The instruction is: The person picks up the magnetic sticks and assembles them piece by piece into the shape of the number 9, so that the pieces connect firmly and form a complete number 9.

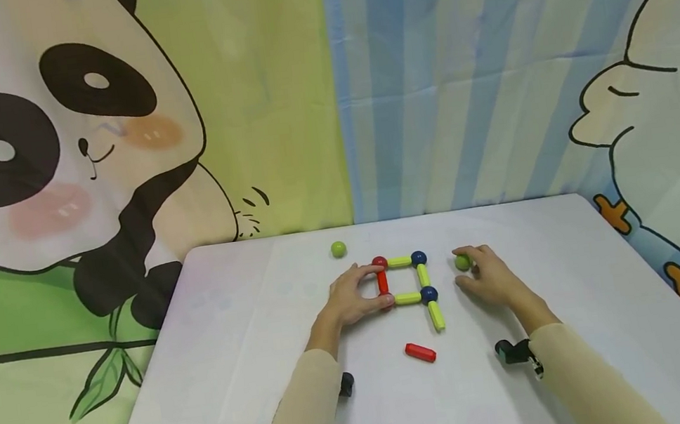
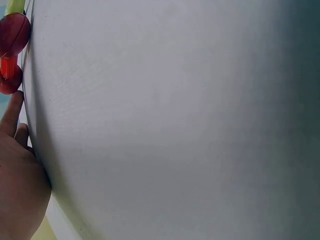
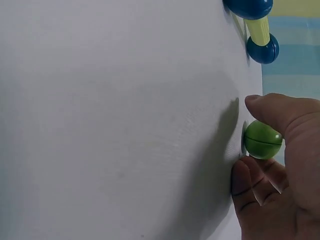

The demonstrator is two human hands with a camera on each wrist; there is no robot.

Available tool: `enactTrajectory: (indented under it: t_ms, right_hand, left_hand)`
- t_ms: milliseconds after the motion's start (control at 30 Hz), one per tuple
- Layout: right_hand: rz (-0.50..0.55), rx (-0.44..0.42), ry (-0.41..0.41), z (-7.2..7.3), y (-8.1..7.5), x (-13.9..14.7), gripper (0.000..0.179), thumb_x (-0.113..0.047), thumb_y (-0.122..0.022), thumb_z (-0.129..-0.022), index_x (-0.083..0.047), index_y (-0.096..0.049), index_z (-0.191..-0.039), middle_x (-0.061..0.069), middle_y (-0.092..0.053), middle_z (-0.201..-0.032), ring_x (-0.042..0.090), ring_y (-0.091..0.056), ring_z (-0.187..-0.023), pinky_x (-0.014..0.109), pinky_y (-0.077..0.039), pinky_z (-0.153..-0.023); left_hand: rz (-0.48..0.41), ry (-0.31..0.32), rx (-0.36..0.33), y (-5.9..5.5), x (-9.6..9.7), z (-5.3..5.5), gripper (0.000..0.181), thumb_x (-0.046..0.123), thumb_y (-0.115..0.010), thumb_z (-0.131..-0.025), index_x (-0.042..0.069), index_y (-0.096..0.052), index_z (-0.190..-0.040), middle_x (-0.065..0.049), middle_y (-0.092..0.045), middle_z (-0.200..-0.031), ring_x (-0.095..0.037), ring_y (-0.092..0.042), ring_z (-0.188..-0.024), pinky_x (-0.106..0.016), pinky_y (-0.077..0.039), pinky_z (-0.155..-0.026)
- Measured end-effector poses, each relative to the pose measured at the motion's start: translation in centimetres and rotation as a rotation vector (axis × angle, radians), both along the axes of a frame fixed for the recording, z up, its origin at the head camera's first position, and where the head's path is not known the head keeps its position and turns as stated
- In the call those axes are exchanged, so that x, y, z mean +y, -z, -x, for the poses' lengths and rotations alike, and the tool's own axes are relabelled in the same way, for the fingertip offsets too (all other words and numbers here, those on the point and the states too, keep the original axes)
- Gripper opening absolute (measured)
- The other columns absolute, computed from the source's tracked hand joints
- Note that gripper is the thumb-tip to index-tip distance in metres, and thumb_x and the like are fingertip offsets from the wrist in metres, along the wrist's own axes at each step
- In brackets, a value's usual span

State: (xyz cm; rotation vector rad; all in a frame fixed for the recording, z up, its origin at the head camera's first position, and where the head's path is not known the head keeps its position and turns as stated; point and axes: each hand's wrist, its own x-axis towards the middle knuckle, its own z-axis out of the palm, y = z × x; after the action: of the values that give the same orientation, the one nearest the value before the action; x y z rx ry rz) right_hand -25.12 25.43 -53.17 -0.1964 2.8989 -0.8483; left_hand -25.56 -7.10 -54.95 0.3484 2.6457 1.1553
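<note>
On the white table lies a square frame of magnetic sticks and balls. Its left side is a red stick (image 1: 382,282) between two red balls (image 1: 379,262); yellow-green sticks (image 1: 399,262) and two blue balls (image 1: 429,293) form the rest. One more yellow-green stick (image 1: 436,316) sticks out from the nearer blue ball. My left hand (image 1: 346,299) holds the frame's left side, index finger at the far red ball and thumb over the near one. To the right, my right hand (image 1: 488,279) surrounds a green ball (image 3: 263,140), fingers beside it and thumb spread apart from it.
A loose red stick (image 1: 420,353) lies in front of the frame. Another green ball (image 1: 338,249) stands near the table's back edge. A curtain (image 1: 276,106) printed with cartoon animals hangs behind the table (image 1: 253,336). Black wrist cameras (image 1: 513,351) sit at both sleeves.
</note>
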Motion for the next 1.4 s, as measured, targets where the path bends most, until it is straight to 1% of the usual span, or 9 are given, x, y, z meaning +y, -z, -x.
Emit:
enactTrajectory:
  t_ms: [300, 433, 733, 833, 1000, 1100, 1167, 1267, 1400]
  right_hand:
    - [0.020, 0.059, -0.015, -1.5, 0.5, -0.3, 0.044, -0.015, -0.069, -0.097, -0.010, -0.055, -0.138, 0.019, -0.052, -0.120, 0.028, -0.053, -0.095, 0.043, -0.048, -0.082]
    - [0.033, 0.083, -0.008, -2.4, 0.7, 0.0, 0.036, -0.009, -0.066, -0.098, -0.009, -0.057, -0.133, 0.019, -0.053, -0.115, 0.026, -0.052, -0.092, 0.042, -0.048, -0.081]
    - [0.086, 0.131, -0.018, -4.4, 0.7, 0.1, 0.039, -0.012, -0.066, -0.099, -0.010, -0.056, -0.137, 0.015, -0.056, -0.112, 0.022, -0.053, -0.088, 0.036, -0.046, -0.076]
    - [0.088, 0.133, -0.015, -5.1, 0.6, 0.0, 0.039, -0.013, -0.066, -0.099, -0.009, -0.057, -0.137, 0.013, -0.057, -0.110, 0.021, -0.052, -0.086, 0.034, -0.045, -0.074]
    - [0.084, 0.117, 0.010, -6.4, 0.7, -0.3, 0.040, -0.014, -0.068, -0.098, -0.010, -0.058, -0.137, 0.010, -0.057, -0.106, 0.019, -0.051, -0.084, 0.033, -0.045, -0.073]
    - [0.109, 0.092, 0.008, -7.1, 0.8, -0.4, 0.043, -0.016, -0.068, -0.099, -0.010, -0.056, -0.140, 0.009, -0.057, -0.106, 0.018, -0.051, -0.085, 0.033, -0.045, -0.073]
    - [0.124, 0.085, 0.014, -7.5, 0.9, -0.3, 0.044, -0.017, -0.068, -0.099, -0.010, -0.055, -0.141, 0.007, -0.058, -0.108, 0.017, -0.051, -0.085, 0.032, -0.045, -0.073]
    - [0.137, 0.097, 0.032, -8.0, 0.8, -0.3, 0.045, -0.016, -0.069, -0.098, -0.006, -0.055, -0.139, 0.009, -0.061, -0.109, 0.017, -0.051, -0.083, 0.031, -0.045, -0.072]
    - [0.156, 0.089, 0.048, -8.5, 0.6, -0.2, 0.044, -0.020, -0.069, -0.099, -0.004, -0.054, -0.137, 0.012, -0.063, -0.114, 0.016, -0.052, -0.082, 0.029, -0.046, -0.071]
  left_hand:
    - [-0.002, 0.001, 0.017, 0.0, -0.2, 0.1, 0.067, 0.055, -0.081, -0.082, 0.040, -0.057, -0.143, -0.004, -0.040, -0.163, -0.029, -0.022, -0.157, -0.062, -0.018, -0.121]
    - [-0.010, 0.012, 0.014, 0.1, 0.2, 0.1, 0.067, 0.055, -0.081, -0.082, 0.039, -0.057, -0.143, -0.005, -0.040, -0.162, -0.030, -0.022, -0.157, -0.062, -0.018, -0.121]
    - [0.004, 0.012, 0.019, -0.1, 0.3, 0.4, 0.069, 0.056, -0.081, -0.082, 0.039, -0.056, -0.144, -0.006, -0.039, -0.163, -0.030, -0.021, -0.157, -0.063, -0.017, -0.121]
    - [0.003, 0.019, -0.002, -0.1, 0.1, 0.5, 0.070, 0.059, -0.079, -0.083, 0.040, -0.055, -0.146, -0.006, -0.037, -0.164, -0.030, -0.020, -0.157, -0.064, -0.017, -0.121]
    - [-0.109, 0.008, -0.080, -0.1, -0.4, 0.5, 0.070, 0.064, -0.073, -0.086, 0.041, -0.052, -0.148, -0.001, -0.037, -0.164, -0.030, -0.024, -0.156, -0.064, -0.022, -0.120]
    - [-0.177, -0.013, -0.095, -0.1, -0.6, 0.4, 0.067, 0.059, -0.073, -0.088, 0.038, -0.052, -0.149, 0.000, -0.041, -0.161, -0.029, -0.029, -0.153, -0.062, -0.025, -0.120]
    - [-0.200, -0.013, -0.080, 0.0, -0.6, 0.1, 0.065, 0.054, -0.074, -0.090, 0.035, -0.053, -0.148, -0.001, -0.041, -0.161, -0.030, -0.029, -0.153, -0.062, -0.025, -0.120]
    - [-0.189, 0.019, -0.012, -0.3, 0.1, -0.2, 0.062, 0.048, -0.074, -0.091, 0.030, -0.055, -0.147, -0.002, -0.040, -0.161, -0.032, -0.024, -0.155, -0.064, -0.024, -0.119]
    - [-0.040, 0.107, 0.116, -1.1, 1.2, -0.5, 0.057, 0.044, -0.074, -0.091, 0.031, -0.057, -0.144, -0.003, -0.033, -0.165, -0.035, -0.013, -0.157, -0.067, -0.018, -0.120]
